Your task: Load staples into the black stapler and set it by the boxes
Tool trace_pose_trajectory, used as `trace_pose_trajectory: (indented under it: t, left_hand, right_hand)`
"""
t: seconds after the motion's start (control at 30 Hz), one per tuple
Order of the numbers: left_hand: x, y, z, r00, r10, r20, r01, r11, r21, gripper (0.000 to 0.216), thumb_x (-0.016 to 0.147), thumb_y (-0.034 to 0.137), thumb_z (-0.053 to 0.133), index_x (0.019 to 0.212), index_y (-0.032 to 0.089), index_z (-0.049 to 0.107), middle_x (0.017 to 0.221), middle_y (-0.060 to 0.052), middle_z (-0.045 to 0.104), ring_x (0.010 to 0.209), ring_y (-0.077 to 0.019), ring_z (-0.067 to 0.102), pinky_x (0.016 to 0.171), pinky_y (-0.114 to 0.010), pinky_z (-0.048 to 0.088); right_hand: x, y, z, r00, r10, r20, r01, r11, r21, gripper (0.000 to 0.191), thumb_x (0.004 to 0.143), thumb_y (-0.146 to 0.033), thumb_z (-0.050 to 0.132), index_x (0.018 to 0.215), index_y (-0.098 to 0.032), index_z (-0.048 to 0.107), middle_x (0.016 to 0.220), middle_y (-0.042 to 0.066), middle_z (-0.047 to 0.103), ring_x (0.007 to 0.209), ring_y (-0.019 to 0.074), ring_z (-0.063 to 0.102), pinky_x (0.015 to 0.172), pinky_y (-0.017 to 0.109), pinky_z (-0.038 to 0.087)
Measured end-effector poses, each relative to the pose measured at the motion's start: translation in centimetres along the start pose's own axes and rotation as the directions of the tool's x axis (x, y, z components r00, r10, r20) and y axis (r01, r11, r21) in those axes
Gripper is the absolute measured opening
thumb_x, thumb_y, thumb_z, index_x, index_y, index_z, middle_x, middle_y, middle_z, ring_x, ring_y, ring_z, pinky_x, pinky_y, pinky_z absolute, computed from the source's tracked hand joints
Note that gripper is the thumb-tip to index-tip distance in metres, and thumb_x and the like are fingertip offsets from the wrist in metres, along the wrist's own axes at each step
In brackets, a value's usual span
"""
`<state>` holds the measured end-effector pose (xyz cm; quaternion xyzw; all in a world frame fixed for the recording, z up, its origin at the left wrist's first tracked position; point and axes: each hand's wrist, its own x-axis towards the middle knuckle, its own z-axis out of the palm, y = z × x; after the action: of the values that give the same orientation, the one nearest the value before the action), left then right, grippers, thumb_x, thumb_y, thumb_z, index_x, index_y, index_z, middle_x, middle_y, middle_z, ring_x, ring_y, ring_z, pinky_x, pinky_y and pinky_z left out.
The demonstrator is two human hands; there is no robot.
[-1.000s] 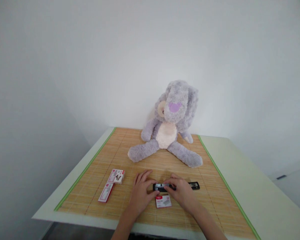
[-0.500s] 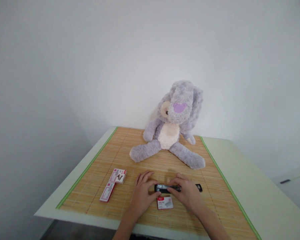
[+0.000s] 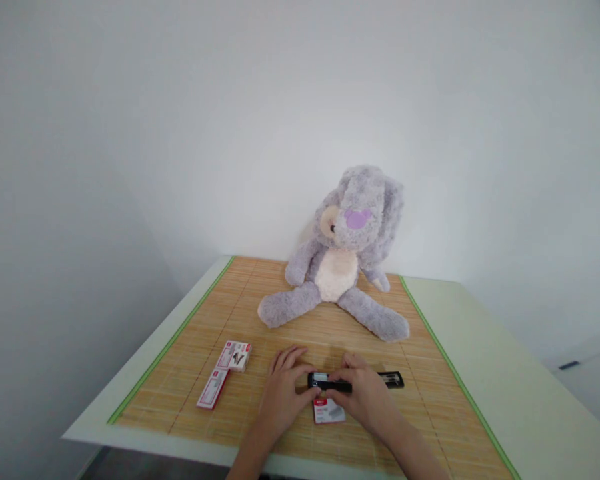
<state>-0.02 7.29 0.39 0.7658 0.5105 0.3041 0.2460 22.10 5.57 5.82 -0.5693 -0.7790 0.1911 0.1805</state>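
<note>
Pinched at one end by the left hand [image 3: 283,389], seemingly to steady it, the opened black stapler [image 3: 339,385] lies before the plush rabbit [image 3: 337,270], the right hand [image 3: 367,393] straddling its middle, though whether gripping I cannot tell.

Black stapler [image 3: 339,387]: long, slim, lying on 6 o'clock half of bamboo mat [image 3: 405,430], long axis roughly from 9 to 3 o'clock. Silvery metal exposed near 9 o'clock end; slotted opening at 3 o'clock end; middle partly hidden. Staple box [image 3: 329,412]: white and red, flat, top edge partly hidden, just beside stapler, between 7 and 8 o'clock from its middle.
</note>
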Motion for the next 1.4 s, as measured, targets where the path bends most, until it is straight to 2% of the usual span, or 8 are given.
trace_pose_trajectory:
  t: [0.13, 0.33, 0.5, 0.6, 0.73, 0.97, 1.17, 1.4]
  left_hand:
    - [0.0, 0.0, 0.0, 1.0, -0.004, -0.001, 0.004, 1.0, -0.003, 0.036, 0.073, 0.033, 0.087, 0.108, 0.037, 0.077, 0.147, 0.0, 0.059, 0.143, -0.0303, 0.042, 0.122, -0.054, 0.027]
    - [0.0, 0.1, -0.1, 1.0, -0.01, -0.006, 0.01, 1.0, -0.014, 0.036, 0.072, 0.031, 0.087, 0.106, 0.035, 0.078, 0.147, -0.002, 0.058, 0.143, -0.0311, 0.043, 0.12, -0.054, 0.031]
    - [0.0, 0.1, -0.1, 1.0, -0.012, 0.002, 0.012, 1.0, -0.006, 0.035, 0.073, 0.032, 0.086, 0.107, 0.034, 0.078, 0.148, -0.002, 0.058, 0.144, -0.0321, 0.041, 0.122, -0.056, 0.028]
    - [0.0, 0.0, 0.0, 1.0, -0.011, 0.0, 0.011, 1.0, -0.002, 0.037, 0.073, 0.031, 0.087, 0.108, 0.036, 0.077, 0.147, -0.001, 0.058, 0.144, -0.0311, 0.041, 0.122, -0.056, 0.027]
    - [0.0, 0.1, 0.0, 1.0, -0.004, -0.001, 0.004, 1.0, -0.007, 0.036, 0.073, 0.032, 0.087, 0.108, 0.036, 0.077, 0.147, -0.001, 0.059, 0.143, -0.0304, 0.042, 0.121, -0.054, 0.029]
    - [0.0, 0.2, -0.1, 1.0, -0.011, 0.0, 0.011, 1.0, -0.023, 0.035, 0.073, 0.032, 0.087, 0.106, 0.035, 0.078, 0.145, -0.002, 0.06, 0.143, -0.031, 0.043, 0.122, -0.055, 0.028]
    - [0.0, 0.4, -0.2, 1.0, -0.013, 0.003, 0.013, 1.0, -0.028, 0.034, 0.071, 0.033, 0.088, 0.104, 0.035, 0.078, 0.145, -0.002, 0.06, 0.143, -0.0316, 0.043, 0.122, -0.055, 0.027]
    - [0.0, 0.3, -0.2, 1.0, -0.005, 0.005, 0.005, 0.999, -0.034, 0.035, 0.071, 0.033, 0.088, 0.105, 0.035, 0.078, 0.144, -0.002, 0.06, 0.142, -0.0315, 0.044, 0.122, -0.054, 0.028]
  right_hand:
    - [-0.8, 2.0, -2.2, 1.0, 0.008, -0.024, -0.007, 1.0, 0.006, 0.021, 0.084, -0.032, 0.076, 0.105, -0.033, 0.079, 0.1, 0.003, 0.066, 0.1, 0.0229, 0.062, 0.09, 0.033, 0.048]
    - [-4.2, 9.0, -6.1, 0.985, 0.104, -0.135, -0.111, 0.993, -0.045, 0.048, 0.08, -0.039, 0.075, 0.127, -0.031, 0.07, 0.108, 0.006, 0.064, 0.108, 0.0272, 0.061, 0.099, 0.04, 0.048]
    - [-6.5, 11.7, -7.0, 0.975, 0.219, -0.039, -0.213, 0.969, 0.123, 0.039, 0.085, -0.045, 0.069, 0.121, -0.029, 0.073, 0.098, 0.005, 0.064, 0.095, 0.0255, 0.064, 0.091, 0.038, 0.051]
    - [-6.4, 10.7, -7.3, 0.97, 0.244, -0.015, -0.233, 0.942, 0.24, 0.039, 0.086, -0.048, 0.067, 0.118, -0.027, 0.073, 0.096, 0.005, 0.066, 0.091, 0.0255, 0.063, 0.086, 0.037, 0.051]
    - [-4.9, 7.9, -7.9, 0.983, 0.183, -0.018, -0.166, 0.924, 0.344, 0.042, 0.087, -0.053, 0.067, 0.118, -0.026, 0.072, 0.101, 0.005, 0.068, 0.089, 0.023, 0.061, 0.081, 0.033, 0.05]
    - [-1.3, 3.4, -6.6, 0.998, 0.056, -0.03, -0.043, 0.944, 0.326, 0.035, 0.089, -0.047, 0.069, 0.115, -0.025, 0.073, 0.089, 0.001, 0.057, 0.085, 0.0194, 0.057, 0.077, 0.031, 0.047]
    - [0.6, -0.2, -4.9, 0.996, -0.035, 0.077, 0.005, 0.934, 0.358, 0.016, 0.089, -0.033, 0.069, 0.099, -0.023, 0.075, 0.094, 0.002, 0.063, 0.09, 0.019, 0.06, 0.08, 0.029, 0.047]
    - [1.8, -1.6, -2.5, 0.993, -0.051, 0.109, 0.016, 0.955, 0.295, 0.006, 0.085, -0.02, 0.068, 0.084, -0.023, 0.073, 0.088, 0.0, 0.061, 0.083, 0.0179, 0.06, 0.075, 0.028, 0.045]
